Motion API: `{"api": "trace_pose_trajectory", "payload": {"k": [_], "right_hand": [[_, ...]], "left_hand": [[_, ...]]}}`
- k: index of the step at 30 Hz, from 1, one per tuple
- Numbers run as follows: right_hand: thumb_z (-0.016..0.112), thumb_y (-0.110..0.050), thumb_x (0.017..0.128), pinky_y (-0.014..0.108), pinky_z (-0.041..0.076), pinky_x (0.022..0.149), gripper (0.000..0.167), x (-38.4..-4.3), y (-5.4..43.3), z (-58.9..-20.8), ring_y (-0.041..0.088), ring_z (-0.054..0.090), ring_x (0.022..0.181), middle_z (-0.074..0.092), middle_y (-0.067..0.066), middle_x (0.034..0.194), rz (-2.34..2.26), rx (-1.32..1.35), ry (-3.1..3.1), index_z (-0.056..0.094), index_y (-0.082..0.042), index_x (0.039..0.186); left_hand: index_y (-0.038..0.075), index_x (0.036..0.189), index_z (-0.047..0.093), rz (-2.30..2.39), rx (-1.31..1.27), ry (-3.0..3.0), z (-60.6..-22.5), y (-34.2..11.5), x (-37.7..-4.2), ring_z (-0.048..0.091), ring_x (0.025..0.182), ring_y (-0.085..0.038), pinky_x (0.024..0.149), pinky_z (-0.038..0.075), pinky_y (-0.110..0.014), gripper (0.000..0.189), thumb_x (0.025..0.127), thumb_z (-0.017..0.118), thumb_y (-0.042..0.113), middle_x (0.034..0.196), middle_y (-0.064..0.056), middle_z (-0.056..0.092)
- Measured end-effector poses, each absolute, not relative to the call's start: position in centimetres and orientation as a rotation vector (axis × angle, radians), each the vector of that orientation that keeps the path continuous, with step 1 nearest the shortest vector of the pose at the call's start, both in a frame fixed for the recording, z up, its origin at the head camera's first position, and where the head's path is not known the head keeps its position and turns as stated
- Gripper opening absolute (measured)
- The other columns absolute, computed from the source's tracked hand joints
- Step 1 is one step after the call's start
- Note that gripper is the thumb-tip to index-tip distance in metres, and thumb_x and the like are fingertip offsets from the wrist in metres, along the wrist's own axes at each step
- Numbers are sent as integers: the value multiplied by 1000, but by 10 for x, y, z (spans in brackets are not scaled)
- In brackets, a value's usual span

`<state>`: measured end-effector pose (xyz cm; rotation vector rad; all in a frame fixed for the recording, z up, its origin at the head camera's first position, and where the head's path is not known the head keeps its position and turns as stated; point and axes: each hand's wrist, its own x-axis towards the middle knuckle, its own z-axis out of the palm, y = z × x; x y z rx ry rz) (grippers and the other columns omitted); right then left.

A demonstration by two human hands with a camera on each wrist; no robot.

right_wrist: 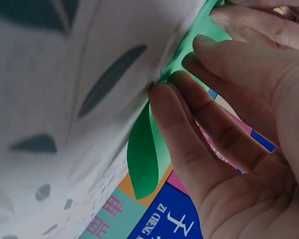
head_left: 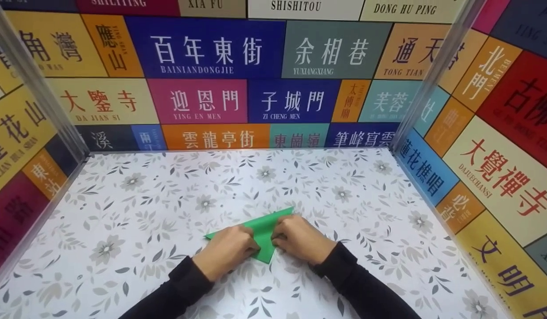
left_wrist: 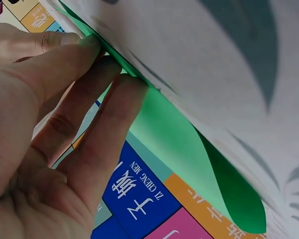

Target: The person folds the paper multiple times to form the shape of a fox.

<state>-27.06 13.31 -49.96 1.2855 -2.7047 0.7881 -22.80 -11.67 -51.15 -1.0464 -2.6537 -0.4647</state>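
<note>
A sheet of green paper (head_left: 266, 226), folded to a triangle-like shape with one corner toward the person, lies on the patterned table cover. At its left side, my left hand (head_left: 226, 248) holds the paper with curled fingers. My right hand (head_left: 302, 237) grips the right side, thumb and fingertips close to the edge. In the left wrist view, thumb and fingertips meet the paper (left_wrist: 164, 124) down at the tabletop, and a loose flap bows up beyond them. The right wrist view shows a curled flap of the paper (right_wrist: 143, 159) beside the fingertips.
The white table cover (head_left: 167, 190) has grey flowers and leaves. Colourful panels with Chinese place names (head_left: 202, 48) stand along the back and both sides, with clear strips (head_left: 415, 102) at the corners. Dark sleeves (head_left: 180, 288) cover both forearms.
</note>
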Motion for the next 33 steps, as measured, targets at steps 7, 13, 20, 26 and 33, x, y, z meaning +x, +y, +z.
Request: {"api": "trace_pose_trajectory", "payload": {"k": [7,13,20,26,33], "right_hand": [[89,-1,97,40,71,91,8,-279,140,-492,25,83,96,86,9,102,793,1203,-2679,91,-6,103],[89,-3,99,41,71,91,8,-288,136,-486,26,82,97,85,9,103,803,1182,-2664,92,-5,106],[89,-3,98,42,71,90,9,-302,128,-477,27,83,96,86,11,102,798,1218,-2651,91,-3,107],[88,0,98,43,71,89,10,-310,120,-471,30,84,94,87,13,102,786,1231,-2655,91,-1,108],[88,-4,99,44,70,91,12,-316,108,-471,30,83,97,87,12,104,767,1187,-2708,91,-3,110]], "left_hand": [[19,93,94,-507,-1036,-2659,-514,-116,-229,83,82,-20,78,71,-36,10,92,95,9,88,0,81],[18,93,94,-545,-1053,-2636,-515,-118,-227,82,88,-20,81,71,-34,12,92,94,7,93,-1,82],[19,90,93,-541,-1069,-2618,-512,-120,-229,78,84,-18,77,69,-33,13,91,94,6,91,0,80],[20,92,94,-561,-1079,-2639,-511,-123,-231,80,87,-19,79,70,-33,14,92,93,6,93,1,81],[19,93,93,-609,-1077,-2678,-512,-126,-240,80,87,-18,81,71,-34,12,96,91,8,94,0,82]]}}
